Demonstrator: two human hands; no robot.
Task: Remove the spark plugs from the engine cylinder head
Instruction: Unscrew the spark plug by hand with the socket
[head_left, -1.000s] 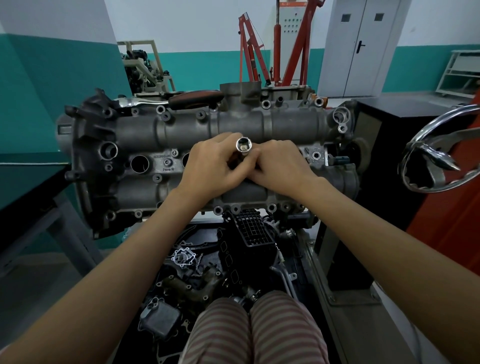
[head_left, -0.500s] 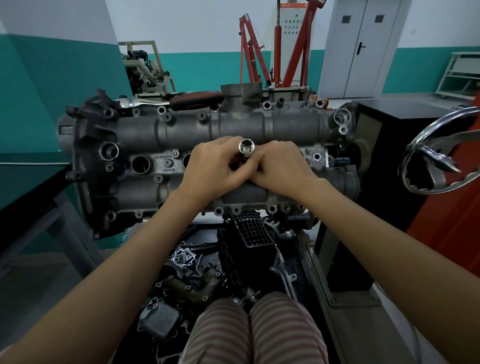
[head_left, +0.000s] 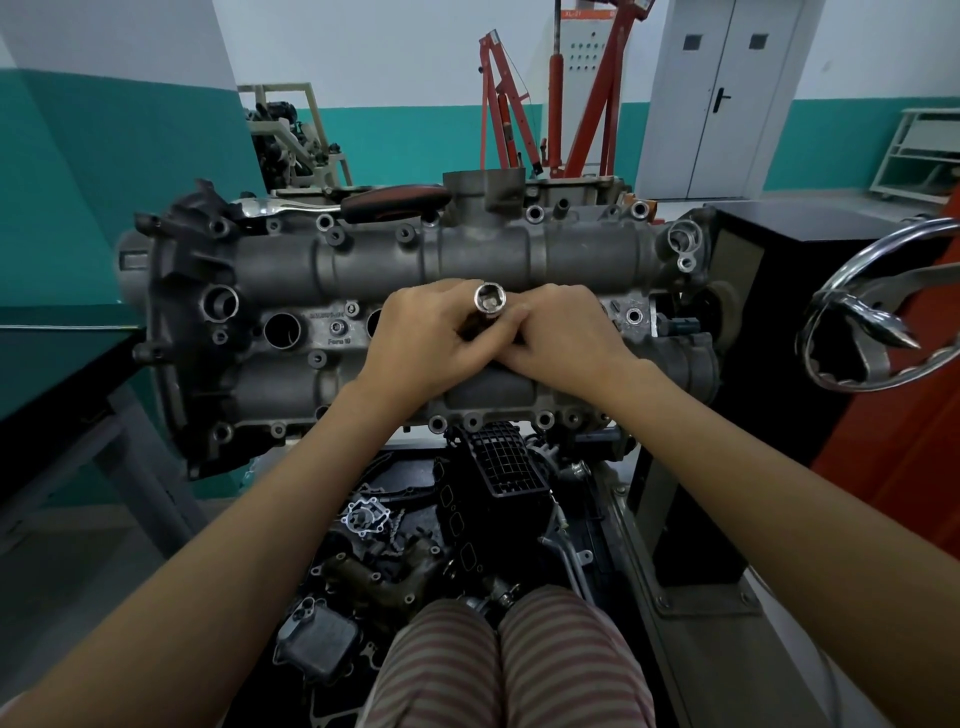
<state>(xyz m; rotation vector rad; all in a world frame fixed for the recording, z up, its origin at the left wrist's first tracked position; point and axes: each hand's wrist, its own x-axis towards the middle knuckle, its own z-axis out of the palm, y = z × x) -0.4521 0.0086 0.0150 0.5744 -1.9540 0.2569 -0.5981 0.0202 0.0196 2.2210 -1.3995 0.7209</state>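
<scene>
A grey cylinder head (head_left: 322, 270) lies sideways on a stand in front of me, with round spark plug wells along its middle; one open well (head_left: 282, 330) shows at the left. A chrome spark plug socket (head_left: 490, 301) stands up out of a well near the centre, its hollow end facing me. My left hand (head_left: 426, 338) grips the socket's shaft from the left. My right hand (head_left: 566, 338) holds it from the right, fingers curled against the left hand. The spark plug itself is hidden.
A ratchet (head_left: 384, 201) with a red-and-black handle lies on the head's far edge. Loose engine parts (head_left: 374, 525) fill the tray below. A chrome wheel (head_left: 878, 312) juts in at the right, beside a black stand (head_left: 769, 270). A red hoist (head_left: 550, 93) stands behind.
The socket and both hands have shifted very slightly; otherwise the scene is the same.
</scene>
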